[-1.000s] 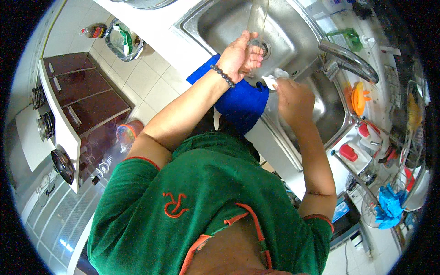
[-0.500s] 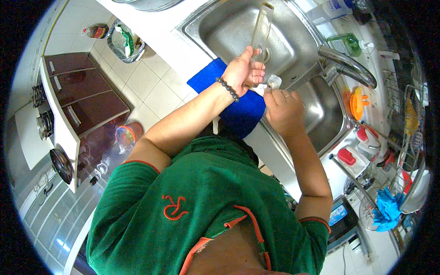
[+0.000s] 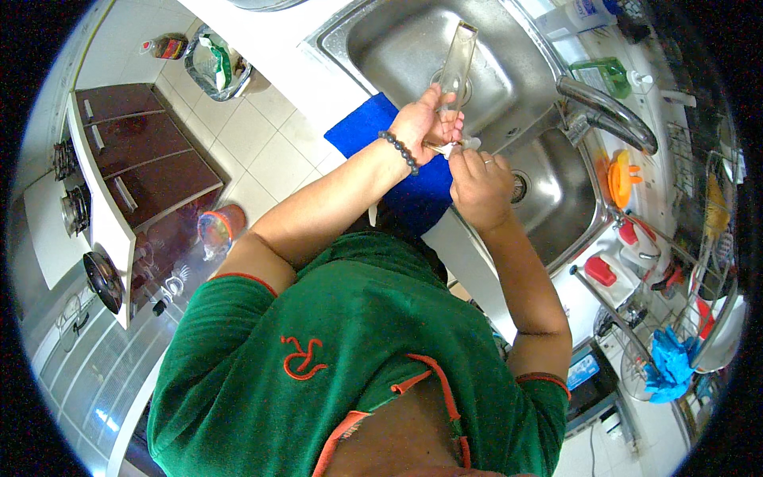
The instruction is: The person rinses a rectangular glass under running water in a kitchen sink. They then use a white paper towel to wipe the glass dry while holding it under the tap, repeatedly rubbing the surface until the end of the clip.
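My left hand [image 3: 425, 131], with a dark bead bracelet at its wrist, is closed around a long, narrow clear rectangular piece [image 3: 459, 63], perhaps a drawer or tray of plastic or glass. Its far end extends over the large sink basin [image 3: 381, 48]. Fingers of my right hand [image 3: 482, 187] pinch a small white wad [image 3: 461, 149], maybe tissue or cloth, close to the near end of the clear piece. Whether the wad touches it is hard to tell. A blue cloth [image 3: 358, 127] hangs over the sink's front edge beneath my hands.
The smaller basin [image 3: 556, 175] lies at right, with a curved metal faucet [image 3: 612, 111] behind. A green soap bottle [image 3: 604, 78], orange item [image 3: 622, 180] and wire rack [image 3: 707, 262] line the right side. A lined bin [image 3: 214, 67] stands on the floor at left.
My right hand has moved left, closer to my left hand, bringing the white wad with it. The clear piece has tilted slightly, its far end now a little lower and wider in view.
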Demonstrator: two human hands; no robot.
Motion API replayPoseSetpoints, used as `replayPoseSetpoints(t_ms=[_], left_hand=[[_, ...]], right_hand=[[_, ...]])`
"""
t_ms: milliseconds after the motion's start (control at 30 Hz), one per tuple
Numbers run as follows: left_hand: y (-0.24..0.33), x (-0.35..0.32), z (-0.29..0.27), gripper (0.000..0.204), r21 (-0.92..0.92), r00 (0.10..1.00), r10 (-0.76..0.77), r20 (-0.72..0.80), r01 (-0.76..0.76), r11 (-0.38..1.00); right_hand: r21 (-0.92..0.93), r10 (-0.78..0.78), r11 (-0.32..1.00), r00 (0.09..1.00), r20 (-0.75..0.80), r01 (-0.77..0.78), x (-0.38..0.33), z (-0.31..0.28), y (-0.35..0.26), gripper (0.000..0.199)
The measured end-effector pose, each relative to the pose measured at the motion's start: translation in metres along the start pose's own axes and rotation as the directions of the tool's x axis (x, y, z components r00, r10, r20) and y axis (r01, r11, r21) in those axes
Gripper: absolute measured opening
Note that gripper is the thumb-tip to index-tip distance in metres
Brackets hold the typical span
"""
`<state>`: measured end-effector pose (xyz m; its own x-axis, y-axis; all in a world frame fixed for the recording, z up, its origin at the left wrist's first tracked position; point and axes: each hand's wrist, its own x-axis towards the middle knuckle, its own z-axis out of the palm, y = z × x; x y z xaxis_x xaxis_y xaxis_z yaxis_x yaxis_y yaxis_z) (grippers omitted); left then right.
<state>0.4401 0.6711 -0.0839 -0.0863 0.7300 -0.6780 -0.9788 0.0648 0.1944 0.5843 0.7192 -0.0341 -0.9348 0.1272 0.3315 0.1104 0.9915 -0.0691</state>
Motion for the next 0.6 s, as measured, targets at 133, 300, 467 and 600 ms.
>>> replayPoseSetpoints(t_ms=[133,300,467,600], left_hand=[[0.001,-0.003,0.001,0.039,0.008,0.998,0.029,0.054,-0.030,1.000],[0.003,-0.008,0.006,0.039,0.004,0.999,0.025,0.044,-0.025,1.000],[0.002,-0.001,0.003,0.040,0.017,0.999,-0.032,0.005,0.031,0.999],[-0.001,0.002,0.004,0.039,0.046,0.997,-0.078,-0.027,0.079,0.996]], right_hand=[[0.079,0.031,0.996,0.999,0.041,-0.034,-0.002,-0.003,0.003,0.023],[0.103,0.074,0.991,0.993,0.087,-0.083,-0.008,-0.012,0.007,0.024],[0.145,0.057,0.987,0.995,0.085,-0.069,-0.003,-0.011,0.006,0.020],[0.170,0.050,0.983,0.992,0.118,-0.070,-0.002,-0.009,0.008,0.020]])
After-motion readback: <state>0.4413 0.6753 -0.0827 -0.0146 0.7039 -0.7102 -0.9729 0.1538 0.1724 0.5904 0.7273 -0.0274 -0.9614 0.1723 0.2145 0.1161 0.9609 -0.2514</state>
